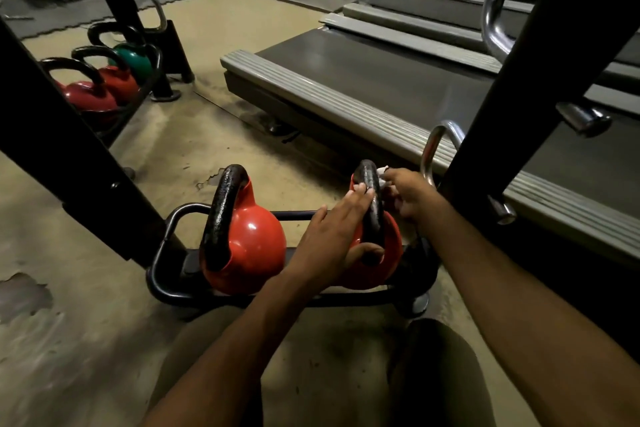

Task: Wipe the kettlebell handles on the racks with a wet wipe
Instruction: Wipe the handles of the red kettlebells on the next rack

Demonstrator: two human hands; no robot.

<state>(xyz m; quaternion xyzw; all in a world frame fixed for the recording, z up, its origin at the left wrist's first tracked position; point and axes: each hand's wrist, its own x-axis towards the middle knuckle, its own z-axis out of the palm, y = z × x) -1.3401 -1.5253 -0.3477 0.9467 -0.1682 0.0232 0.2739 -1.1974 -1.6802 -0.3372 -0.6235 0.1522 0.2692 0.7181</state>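
Two red kettlebells with black handles sit on a low black rack (162,246) in front of me. The left kettlebell (256,243) stands untouched. My left hand (332,239) holds the right kettlebell (391,246), fingers laid straight against its handle (369,184) and thumb curled round the handle's near base. My right hand (408,194) pinches a small white wet wipe (382,173) against the far top of that handle.
A second rack at the far left holds two red kettlebells (90,97) and a green one (133,61). Black rack posts (540,80) slant at left and right. A treadmill deck (381,80) lies beyond. Chrome pegs (581,118) stick out on the right post.
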